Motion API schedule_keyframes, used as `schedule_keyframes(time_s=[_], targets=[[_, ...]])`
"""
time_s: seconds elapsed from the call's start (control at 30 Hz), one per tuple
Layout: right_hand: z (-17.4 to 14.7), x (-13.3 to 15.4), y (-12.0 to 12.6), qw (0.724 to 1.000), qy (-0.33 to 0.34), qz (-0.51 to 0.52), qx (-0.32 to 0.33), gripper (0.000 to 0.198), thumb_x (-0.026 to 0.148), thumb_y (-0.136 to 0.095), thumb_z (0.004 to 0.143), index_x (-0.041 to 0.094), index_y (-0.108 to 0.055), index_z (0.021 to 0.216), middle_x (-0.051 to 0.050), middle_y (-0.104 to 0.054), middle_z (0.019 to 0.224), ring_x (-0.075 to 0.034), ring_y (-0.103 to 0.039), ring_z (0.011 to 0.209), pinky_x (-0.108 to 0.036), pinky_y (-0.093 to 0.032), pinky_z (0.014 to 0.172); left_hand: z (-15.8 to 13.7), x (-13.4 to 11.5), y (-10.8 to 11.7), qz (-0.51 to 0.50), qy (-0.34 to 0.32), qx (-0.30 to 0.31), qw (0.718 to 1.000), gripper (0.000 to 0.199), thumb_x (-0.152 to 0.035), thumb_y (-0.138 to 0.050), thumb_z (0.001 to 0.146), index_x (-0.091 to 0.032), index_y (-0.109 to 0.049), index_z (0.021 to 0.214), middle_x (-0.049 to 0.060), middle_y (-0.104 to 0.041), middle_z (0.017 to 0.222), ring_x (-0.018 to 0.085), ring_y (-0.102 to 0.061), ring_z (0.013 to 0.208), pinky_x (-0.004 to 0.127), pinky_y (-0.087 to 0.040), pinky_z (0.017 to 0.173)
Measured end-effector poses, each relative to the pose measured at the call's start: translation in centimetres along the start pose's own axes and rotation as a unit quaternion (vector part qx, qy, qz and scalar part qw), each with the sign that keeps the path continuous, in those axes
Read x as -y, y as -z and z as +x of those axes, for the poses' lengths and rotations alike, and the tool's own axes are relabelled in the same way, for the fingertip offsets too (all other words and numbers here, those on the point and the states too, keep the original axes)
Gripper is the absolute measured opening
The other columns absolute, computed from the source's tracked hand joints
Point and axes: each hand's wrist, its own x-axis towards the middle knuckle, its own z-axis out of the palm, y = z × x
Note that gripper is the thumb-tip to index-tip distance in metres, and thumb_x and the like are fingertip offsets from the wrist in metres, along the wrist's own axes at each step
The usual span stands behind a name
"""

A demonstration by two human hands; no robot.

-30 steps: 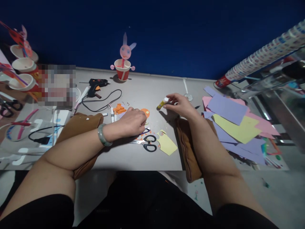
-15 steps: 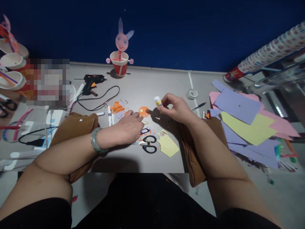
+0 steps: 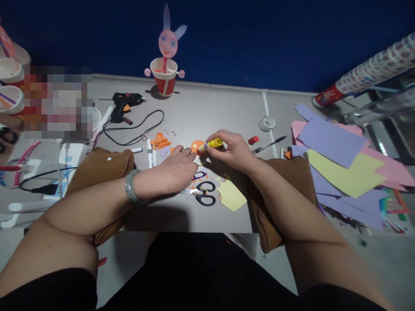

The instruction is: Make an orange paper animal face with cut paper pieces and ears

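Note:
My right hand [image 3: 231, 149] pinches a thick yellow tube that looks like a glue stick [image 3: 214, 143]. Its reddish end points down and left over an orange paper circle [image 3: 197, 144] with a pale dot on it. On the tabletop, my left hand [image 3: 173, 170] bends its fingers together at the near edge of that circle, holding it down; the fingertips are partly hidden. Just below sit black-handled scissors [image 3: 205, 193], purple-handled scissors [image 3: 199, 175] and a cut yellow paper [image 3: 231, 194]. A red cap [image 3: 253, 140] lies right of my right hand.
A glue gun [image 3: 125, 106] with its cord, orange scraps [image 3: 160, 141] and white markers [image 3: 150, 153] are at left. Behind stands a paper cup [image 3: 165, 82] with a rabbit figure. At right are tape [image 3: 266, 124], a pen [image 3: 270, 144] and coloured sheets [image 3: 332, 142]. Brown cushions [image 3: 100, 172] lie under my forearms.
My right hand has tilted the glue stick from nearly upright to lying slanted, its reddish end toward the orange circle. The red cap now shows. My left hand stays about where it was.

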Motion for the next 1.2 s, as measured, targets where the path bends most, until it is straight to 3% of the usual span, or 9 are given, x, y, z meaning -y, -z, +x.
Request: schedule_keyframes(time_s=[0.3,0.5,0.8,1.03,1.2], targets=[[0.1,-0.6,-0.7,0.995,0.061,-0.068,0.025,0.017,0.038,-0.061,0.092,0.022,-0.066,0.095,-0.006,-0.072,0.092,-0.022,-0.062,0.083,-0.040,-0.038,0.090,0.0,0.0,-0.2,-0.013,0.002,-0.004,1.000,0.018,-0.015,-0.054,0.084,-0.014,-0.072,0.083,0.018,-0.068,0.109,0.031,-0.055,0.104,0.043,-0.034,0.090],[0.1,-1.0,-0.9,0.991,0.088,-0.089,0.047,0.021,0.040,-0.058,0.093,0.021,-0.066,0.098,-0.008,-0.073,0.093,-0.024,-0.062,0.086,-0.041,-0.036,0.090,0.1,0.1,-0.3,-0.027,0.004,-0.007,1.000,0.018,-0.014,-0.054,0.085,-0.014,-0.072,0.083,0.018,-0.069,0.108,0.030,-0.055,0.106,0.042,-0.033,0.090],[0.3,-1.1,-1.4,0.973,0.160,-0.162,0.044,0.017,0.031,-0.052,0.095,0.019,-0.065,0.095,-0.008,-0.071,0.086,-0.021,-0.059,0.077,-0.040,-0.037,0.087,0.2,-0.1,0.4,-0.002,0.014,0.020,1.000,0.022,-0.013,-0.050,0.088,-0.013,-0.073,0.087,0.016,-0.070,0.105,0.029,-0.057,0.106,0.043,-0.035,0.093],[0.2,-1.4,-1.2,0.975,0.154,-0.155,0.039,0.016,0.032,-0.054,0.094,0.020,-0.065,0.096,-0.008,-0.072,0.086,-0.022,-0.061,0.078,-0.042,-0.038,0.087,0.1,0.1,0.4,-0.003,0.008,0.009,1.000,0.021,-0.015,-0.051,0.089,-0.013,-0.071,0.085,0.016,-0.070,0.103,0.029,-0.057,0.105,0.043,-0.036,0.091],[0.2,-1.5,-0.9,0.984,0.126,-0.123,-0.003,0.018,0.037,-0.056,0.094,0.022,-0.064,0.096,-0.007,-0.074,0.091,-0.023,-0.063,0.082,-0.042,-0.039,0.088,0.1,0.1,0.5,-0.003,0.009,0.019,1.000,0.020,-0.014,-0.051,0.089,-0.013,-0.071,0.088,0.016,-0.070,0.104,0.029,-0.058,0.105,0.043,-0.036,0.092]])
